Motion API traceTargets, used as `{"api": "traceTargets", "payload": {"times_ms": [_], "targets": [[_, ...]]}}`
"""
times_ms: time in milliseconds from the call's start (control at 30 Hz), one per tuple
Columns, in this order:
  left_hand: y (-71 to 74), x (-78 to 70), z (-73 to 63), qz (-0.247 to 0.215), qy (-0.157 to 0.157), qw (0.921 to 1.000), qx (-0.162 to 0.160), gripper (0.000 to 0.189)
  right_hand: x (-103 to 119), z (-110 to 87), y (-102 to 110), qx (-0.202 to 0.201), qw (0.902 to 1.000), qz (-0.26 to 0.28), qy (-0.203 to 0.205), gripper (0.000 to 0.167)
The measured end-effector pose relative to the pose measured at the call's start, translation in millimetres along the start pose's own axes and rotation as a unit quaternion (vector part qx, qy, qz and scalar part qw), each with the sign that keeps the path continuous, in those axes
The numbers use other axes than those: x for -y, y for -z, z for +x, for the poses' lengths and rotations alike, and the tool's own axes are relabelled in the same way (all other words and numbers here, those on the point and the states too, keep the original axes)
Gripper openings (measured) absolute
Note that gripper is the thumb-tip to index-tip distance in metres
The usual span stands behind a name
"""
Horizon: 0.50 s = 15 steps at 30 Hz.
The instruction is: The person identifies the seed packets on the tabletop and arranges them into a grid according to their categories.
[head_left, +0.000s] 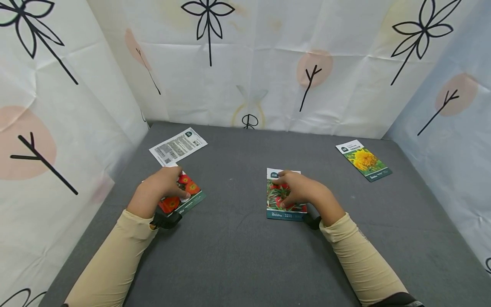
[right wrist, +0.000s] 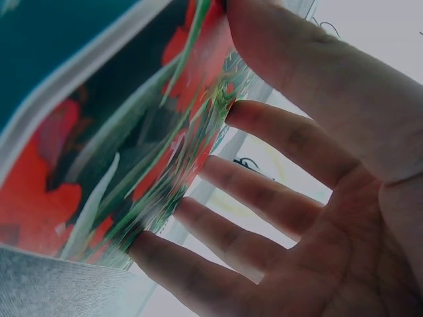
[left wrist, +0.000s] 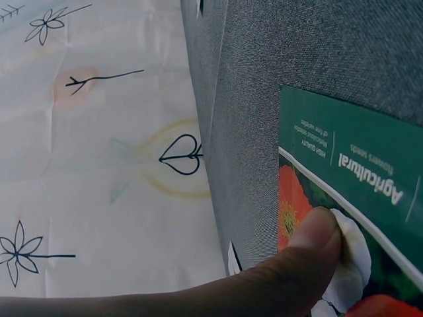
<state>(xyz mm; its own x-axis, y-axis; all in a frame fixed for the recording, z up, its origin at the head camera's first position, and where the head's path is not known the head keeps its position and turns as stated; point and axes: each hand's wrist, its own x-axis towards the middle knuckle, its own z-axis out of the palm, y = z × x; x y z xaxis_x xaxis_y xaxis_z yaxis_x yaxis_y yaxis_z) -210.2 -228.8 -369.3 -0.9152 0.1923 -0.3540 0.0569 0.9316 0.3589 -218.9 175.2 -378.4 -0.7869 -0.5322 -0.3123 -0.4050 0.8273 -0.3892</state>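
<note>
In the head view, my left hand (head_left: 159, 187) grips a seed packet (head_left: 194, 198) with red-orange poppy-like flowers and a green bottom band. The left wrist view shows its thumb (left wrist: 317, 231) pressed on the printed front; the other fingers are hidden there. My right hand (head_left: 303, 189) holds another seed packet (head_left: 271, 200), with red flowers, long green leaves and a blue-green band. In the right wrist view, the thumb (right wrist: 277, 39) and spread, slightly bent fingers (right wrist: 225, 231) meet this packet's face. Whether either packet is clear of the table cannot be told.
Beyond my left hand, a white packet (head_left: 178, 147) lies with its text side up. A seed packet with a yellow flower (head_left: 364, 160) lies at the far right of the grey table (head_left: 234, 260). White printed cloth (head_left: 249, 64) hangs around the back and sides.
</note>
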Motion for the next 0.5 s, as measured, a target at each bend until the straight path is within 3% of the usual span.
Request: {"api": "traceTargets", "payload": {"times_ms": [500], "targets": [[-1.0,0.0,-0.4,0.003,-0.003,1.0000,-0.003,0.064,6.8,3.0,-1.1,0.005,1.0000,-0.002,-0.002,0.079]]}}
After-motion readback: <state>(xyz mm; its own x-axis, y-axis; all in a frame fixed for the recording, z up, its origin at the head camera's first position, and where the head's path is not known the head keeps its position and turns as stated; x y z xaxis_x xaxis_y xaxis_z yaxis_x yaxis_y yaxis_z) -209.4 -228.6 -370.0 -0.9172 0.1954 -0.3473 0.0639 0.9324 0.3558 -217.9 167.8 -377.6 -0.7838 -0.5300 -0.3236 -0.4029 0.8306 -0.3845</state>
